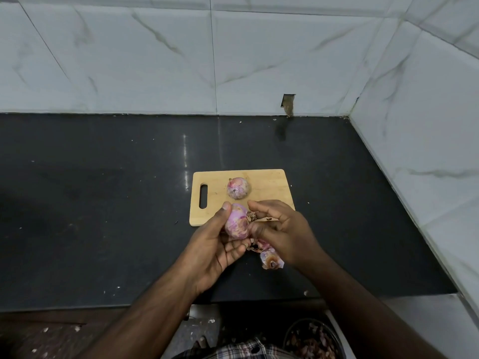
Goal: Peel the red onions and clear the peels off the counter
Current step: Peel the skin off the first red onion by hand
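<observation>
My left hand point(220, 244) cups a pale purple red onion point(237, 224) just above the front edge of the wooden cutting board point(269, 182). My right hand point(282, 229) pinches the dry brown root end or skin at the onion's right side. A second red onion point(239, 188) lies on the board, behind the hands. Loose purple and brown peels point(270, 259) lie on the black counter point(103, 203) under my right wrist.
White marbled tile walls close the counter at the back and the right. A dark round bin point(313, 340) holding onion scraps stands on the floor at the lower right, below the counter's front edge. Small crumbs dot the counter.
</observation>
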